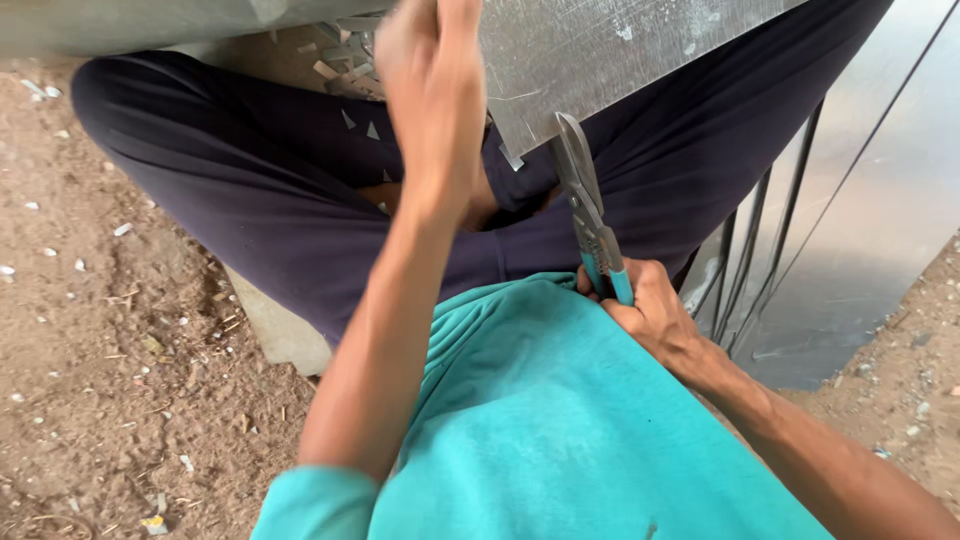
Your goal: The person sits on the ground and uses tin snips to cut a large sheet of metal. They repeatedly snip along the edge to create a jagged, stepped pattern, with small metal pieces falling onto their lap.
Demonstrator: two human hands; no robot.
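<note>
R hand (648, 308) clenched on tin snips (590, 215) at metal sheet (600, 50) edge; L hand (430, 90) prob. gripping sheet, blurred.

1. Flat grey galvanised metal sheet (620, 50): dull and scratched, held across the lap at the top of the view, its lower edge cut into a stepped corner with a small tab hanging from it.
2. Steel tin snips with teal handles (590, 215): blades pointing up, tips meeting the sheet's cut corner, handles squeezed close together.
</note>
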